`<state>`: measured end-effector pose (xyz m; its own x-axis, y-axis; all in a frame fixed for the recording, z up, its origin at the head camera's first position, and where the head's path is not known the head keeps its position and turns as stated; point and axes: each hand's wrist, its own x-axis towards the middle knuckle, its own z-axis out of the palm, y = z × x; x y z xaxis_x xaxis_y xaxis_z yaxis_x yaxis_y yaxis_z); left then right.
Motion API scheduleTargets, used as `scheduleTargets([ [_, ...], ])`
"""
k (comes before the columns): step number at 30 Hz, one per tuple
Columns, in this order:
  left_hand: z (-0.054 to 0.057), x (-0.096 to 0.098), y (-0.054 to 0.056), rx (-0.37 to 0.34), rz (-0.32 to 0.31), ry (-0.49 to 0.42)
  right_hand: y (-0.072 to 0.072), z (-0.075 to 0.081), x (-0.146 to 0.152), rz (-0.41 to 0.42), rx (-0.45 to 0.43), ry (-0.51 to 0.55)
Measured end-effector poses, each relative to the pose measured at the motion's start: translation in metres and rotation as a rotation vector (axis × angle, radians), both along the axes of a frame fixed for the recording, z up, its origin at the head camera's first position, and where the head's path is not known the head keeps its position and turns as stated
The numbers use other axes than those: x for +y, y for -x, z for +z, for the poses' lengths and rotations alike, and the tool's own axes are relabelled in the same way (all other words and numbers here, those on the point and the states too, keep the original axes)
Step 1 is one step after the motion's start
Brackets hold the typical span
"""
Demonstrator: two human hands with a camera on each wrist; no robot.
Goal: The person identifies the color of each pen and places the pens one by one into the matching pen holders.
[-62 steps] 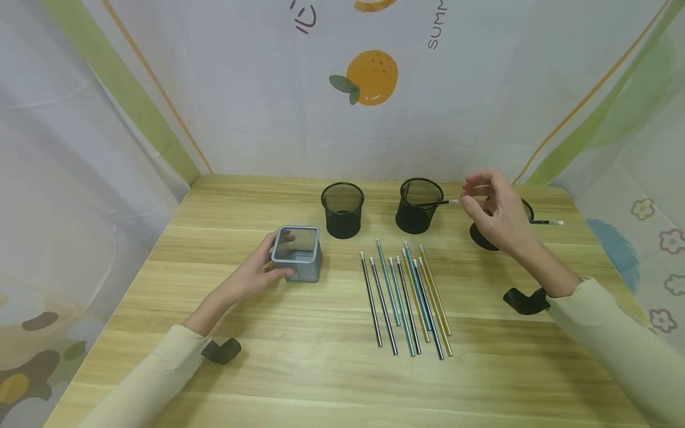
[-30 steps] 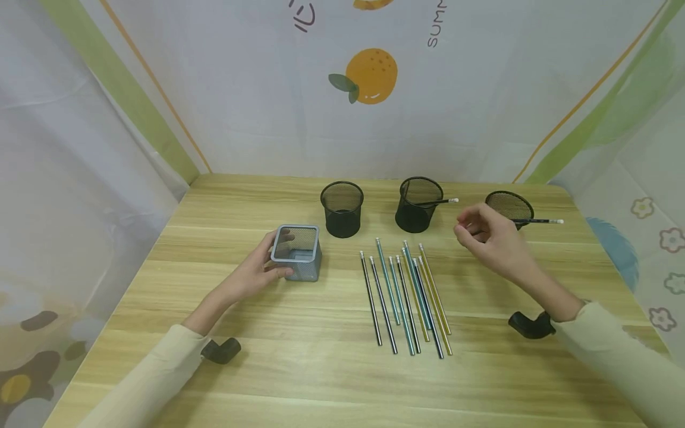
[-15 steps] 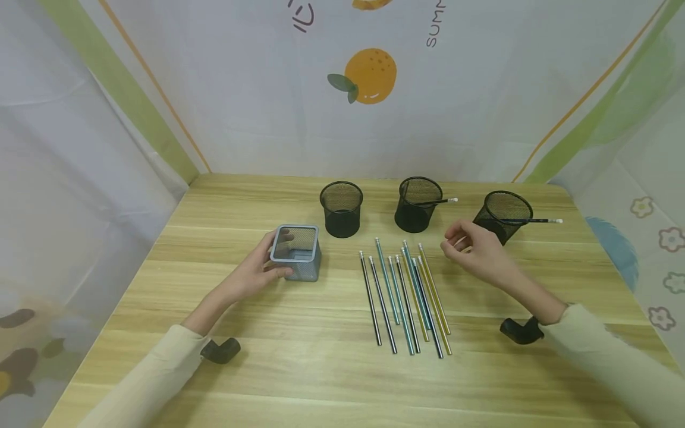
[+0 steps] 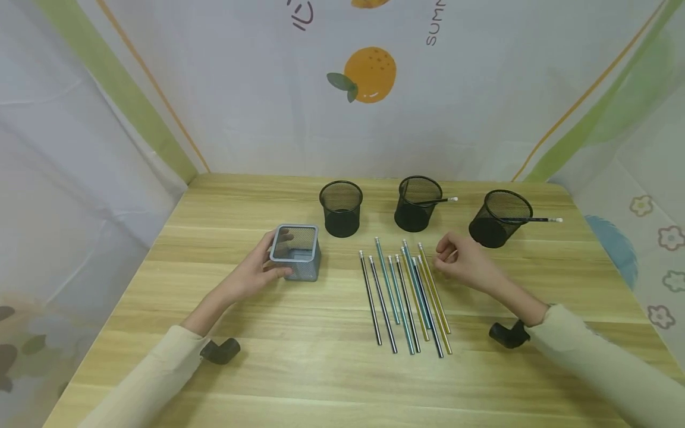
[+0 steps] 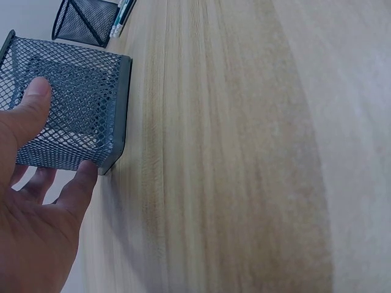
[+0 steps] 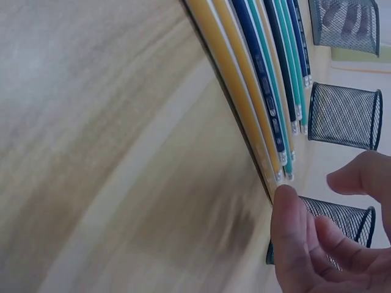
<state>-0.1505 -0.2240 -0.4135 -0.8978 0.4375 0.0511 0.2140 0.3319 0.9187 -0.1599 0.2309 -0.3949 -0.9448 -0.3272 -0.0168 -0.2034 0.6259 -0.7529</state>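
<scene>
My left hand point(image 4: 253, 270) grips a grey square mesh pencil holder point(image 4: 303, 270), thumb on the near side and fingers around the far side. It stands on the table. In the left wrist view the holder point(image 5: 67, 104) has the thumb on its mesh wall. My right hand point(image 4: 468, 264) is beside the eraser ends of several pencils point(image 4: 407, 303) in black, teal and yellow, lying roughly side by side. In the right wrist view the thumb and forefinger of the right hand point(image 6: 330, 226) are apart, with nothing between them, close to the yellow pencils' ends point(image 6: 279, 174).
Three round black mesh holders stand behind: the left one point(image 4: 342, 223) holds no visible pencil, the middle one point(image 4: 412, 219) has a black pencil point(image 4: 439, 202) leaning out, and so does the right one point(image 4: 488, 230), with its pencil point(image 4: 535, 220). A printed curtain point(image 4: 267, 107) hangs behind the wooden table point(image 4: 257, 374).
My right hand has moved left and toward me, from the right-hand round holders to the pencils' eraser ends. The left hand and the grey holder have stayed in place.
</scene>
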Motion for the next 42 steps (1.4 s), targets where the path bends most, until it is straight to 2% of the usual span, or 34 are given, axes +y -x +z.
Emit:
scheduleTargets([
  [5, 0.0, 0.0, 0.0, 0.002, -0.003, -0.004, 0.001, -0.004, -0.004, 0.023, 0.034, -0.054],
  [18, 0.0, 0.001, 0.001, 0.003, -0.003, -0.001, 0.003, -0.011, -0.01, 0.057, 0.011, -0.127],
  [32, 0.0, 0.001, 0.001, -0.001, -0.003, 0.0, 0.006, -0.015, -0.014, 0.05, 0.002, -0.177],
  [42, 0.001, 0.0, 0.0, 0.005, -0.001, 0.01, 0.008, -0.01, -0.021, 0.028, -0.028, -0.244],
])
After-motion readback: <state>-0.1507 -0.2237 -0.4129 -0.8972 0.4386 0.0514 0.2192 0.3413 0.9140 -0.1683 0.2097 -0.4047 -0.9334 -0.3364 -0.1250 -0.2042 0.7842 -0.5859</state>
